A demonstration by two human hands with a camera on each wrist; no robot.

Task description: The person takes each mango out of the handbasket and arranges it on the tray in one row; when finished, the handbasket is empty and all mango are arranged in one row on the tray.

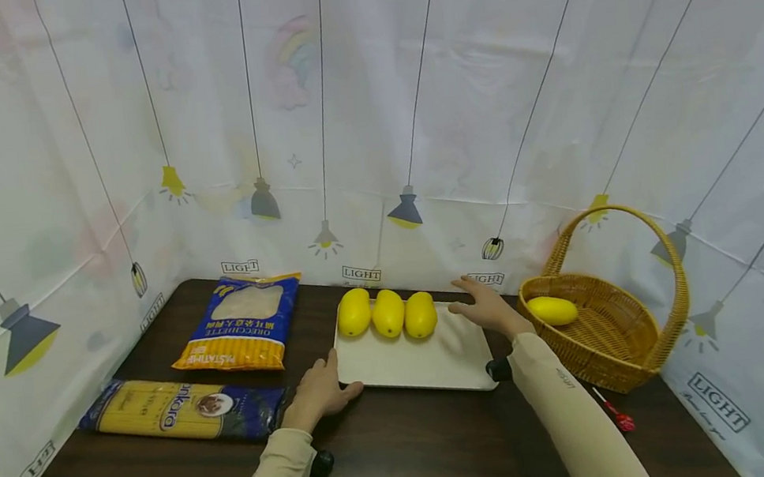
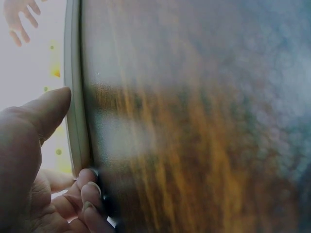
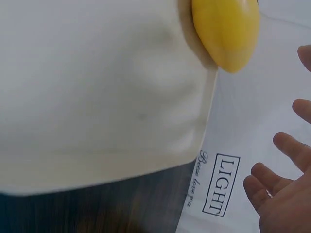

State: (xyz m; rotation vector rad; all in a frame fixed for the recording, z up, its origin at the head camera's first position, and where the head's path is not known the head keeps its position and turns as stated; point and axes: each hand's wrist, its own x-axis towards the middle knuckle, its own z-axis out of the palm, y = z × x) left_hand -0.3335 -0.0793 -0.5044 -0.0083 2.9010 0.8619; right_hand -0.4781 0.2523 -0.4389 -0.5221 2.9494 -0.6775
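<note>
Left hand (image 1: 322, 393), thumb spread and fingers loosely bent, lay at the near left corner of the white tray (image 1: 397, 364); firm contact could not be told. Right hand (image 1: 491, 309), fingers wide and holding nothing, hovered by the tray's right end. Three yellow fruits (image 1: 388, 314) occupied the tray's far side between the hands. The spaghetti pack (image 1: 181, 410) crowded the left hand's outer side, the pasta bag (image 1: 243, 327) beyond it; the wicker basket (image 1: 601, 331), containing another yellow fruit (image 1: 553, 310), stood just right of the right hand.
</note>
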